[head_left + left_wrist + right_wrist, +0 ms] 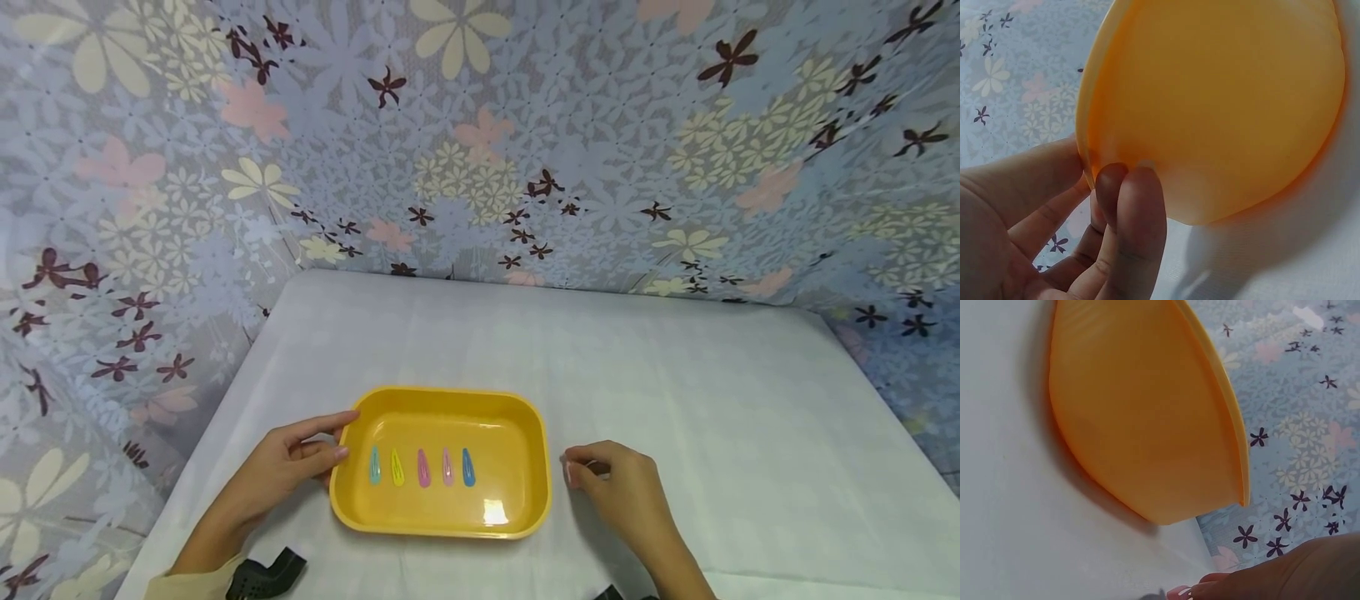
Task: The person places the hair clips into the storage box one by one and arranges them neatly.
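A yellow tray [510, 408] lies on the white-covered table. Inside it, hair clips stand in a row: a teal clip [375, 465], a yellow clip [397, 467], a dark pink clip [423, 468], a lighter pink clip [447, 467] and a blue clip [468, 467]. My left hand [285, 462] holds the tray's left rim, index finger on the edge and thumb close by. In the left wrist view, the fingertips [1141, 200] meet the tray's outer wall. Just right of the tray, apart from it, my right hand [622, 483] rests with loosely curled fingers; nothing shows in it.
White cloth [735, 417] covers the table. A floral curtain [480, 150] hangs behind it and along both sides. A black strap piece [266, 575] sits at the left wrist.
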A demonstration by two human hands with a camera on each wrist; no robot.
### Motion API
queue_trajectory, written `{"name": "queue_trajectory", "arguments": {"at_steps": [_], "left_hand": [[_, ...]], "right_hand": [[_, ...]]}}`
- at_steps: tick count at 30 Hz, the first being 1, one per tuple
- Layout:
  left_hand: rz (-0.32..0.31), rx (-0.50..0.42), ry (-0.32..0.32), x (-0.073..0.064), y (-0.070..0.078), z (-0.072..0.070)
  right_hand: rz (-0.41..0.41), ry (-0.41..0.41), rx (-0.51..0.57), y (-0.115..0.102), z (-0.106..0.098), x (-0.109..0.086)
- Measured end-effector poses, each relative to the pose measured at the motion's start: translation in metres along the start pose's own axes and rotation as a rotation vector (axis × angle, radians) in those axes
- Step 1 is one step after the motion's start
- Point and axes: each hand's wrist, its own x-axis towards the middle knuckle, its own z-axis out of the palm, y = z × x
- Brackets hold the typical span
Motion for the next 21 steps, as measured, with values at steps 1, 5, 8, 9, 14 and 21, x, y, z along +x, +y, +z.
{"name": "queue_trajectory", "arguments": {"at_steps": [1, 5, 8, 9, 14, 21], "left_hand": [[0.003, -0.001, 0.0, 0.0, 0.0, 0.0], [0.007, -0.005, 0.002, -0.001, -0.001, 0.0], [0.013, -0.002, 0.002, 0.0, -0.002, 0.0], [0.013, 0.0, 0.001, 0.0, -0.002, 0.0], [0.012, 0.001, -0.007, 0.001, 0.0, 0.0], [-0.01, 0.003, 0.003, 0.0, -0.001, -0.001]], "right_hand": [[-0.004, 0.004, 0.004, 0.0, 0.0, 0.0], [-0.038, 0.025, 0.018, -0.001, 0.0, -0.001], [-0.063, 0.046, 0.024, -0.002, -0.001, -0.001], [-0.065, 0.051, 0.024, -0.002, -0.002, 0.0], [-0.082, 0.098, 0.038, -0.004, -0.01, 0.002], [-0.104, 0.124, 0.057, -0.011, -0.013, 0.005]]}}
